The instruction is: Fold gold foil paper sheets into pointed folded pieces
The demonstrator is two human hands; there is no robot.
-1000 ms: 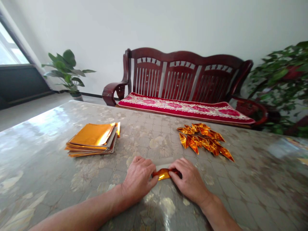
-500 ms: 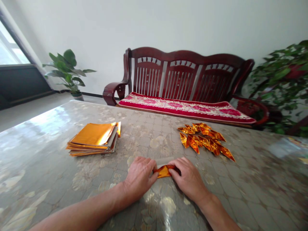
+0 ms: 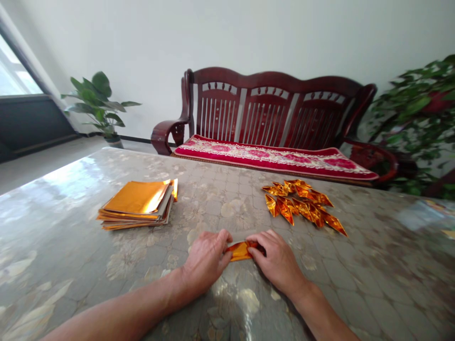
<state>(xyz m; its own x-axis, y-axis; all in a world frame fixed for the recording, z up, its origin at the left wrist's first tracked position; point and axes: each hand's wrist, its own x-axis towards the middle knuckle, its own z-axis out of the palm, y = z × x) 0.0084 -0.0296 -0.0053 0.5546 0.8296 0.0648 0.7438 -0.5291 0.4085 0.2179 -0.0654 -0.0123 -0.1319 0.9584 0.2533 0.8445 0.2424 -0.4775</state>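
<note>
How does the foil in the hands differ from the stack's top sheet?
The held foil looks folded into a narrow band; the top sheet is broad and flat. The left hand and right hand grip the held foil, while the top sheet lies untouched on the stack. Both show shiny orange-gold surfaces.

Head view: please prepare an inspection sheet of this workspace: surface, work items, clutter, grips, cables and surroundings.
Surface: glossy floral-patterned tabletop, reflecting light.
Work items: gold foil paper stack at left, edges uneven; pointed folded foil pieces grouped at right; folded foil strip at front centre.
Clutter: blurred transparent plastic item at far right.
Grips: left hand and right hand pinch the strip from either side.
Cables: nothing seen.
Surroundings: slatted wooden settee, red floral seat cover; potted plant at left, leafy plant at right.
</note>
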